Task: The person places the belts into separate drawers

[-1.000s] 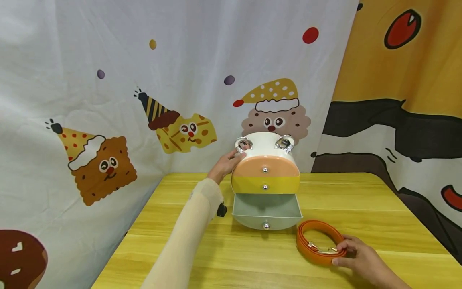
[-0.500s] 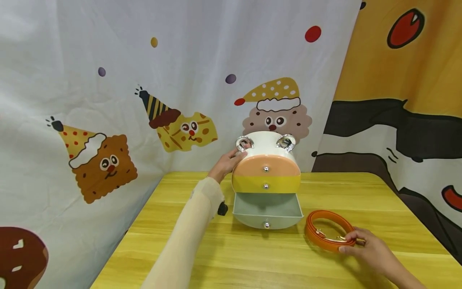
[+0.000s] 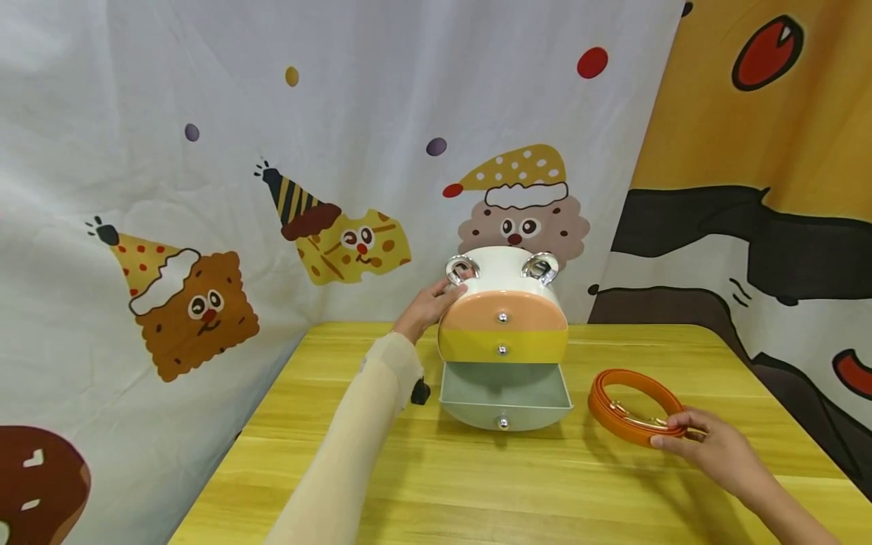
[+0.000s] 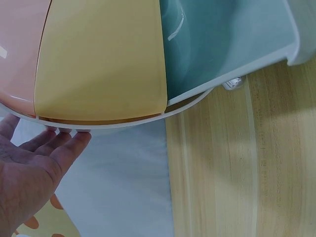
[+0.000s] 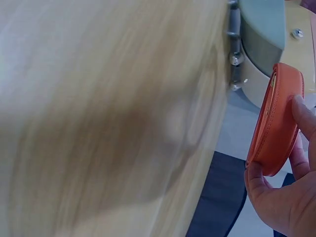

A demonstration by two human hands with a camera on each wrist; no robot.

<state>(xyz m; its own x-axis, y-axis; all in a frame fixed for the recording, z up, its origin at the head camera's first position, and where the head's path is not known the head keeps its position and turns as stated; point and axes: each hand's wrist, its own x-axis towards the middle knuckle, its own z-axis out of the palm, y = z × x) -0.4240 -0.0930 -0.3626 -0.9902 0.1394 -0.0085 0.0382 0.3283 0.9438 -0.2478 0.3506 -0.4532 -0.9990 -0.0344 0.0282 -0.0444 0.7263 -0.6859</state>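
Note:
My right hand (image 3: 725,450) pinches the edge of a coiled orange belt (image 3: 609,416) with a gold buckle. The belt is held above the table, its shadow lying below it. In the right wrist view, thumb and fingers grip the belt's outer side (image 5: 285,123). My left hand (image 3: 429,309) rests against the left side of a small drawer box (image 3: 504,265), its fingertips touching the side wall in the left wrist view. The box has a white top with silver rings, a peach drawer and a yellow drawer pushed in, and a pale green bottom drawer (image 3: 477,418) pulled out.
Everything stands on a yellow wood-grain table (image 3: 409,484). A small black object (image 3: 420,392) lies left of the box, partly behind the sleeve. A printed curtain (image 3: 368,98) hangs behind the table.
My right hand has raised the coiled belt off the table and carried it right and farther back. The left hand stays at the box, and the green drawer remains out.

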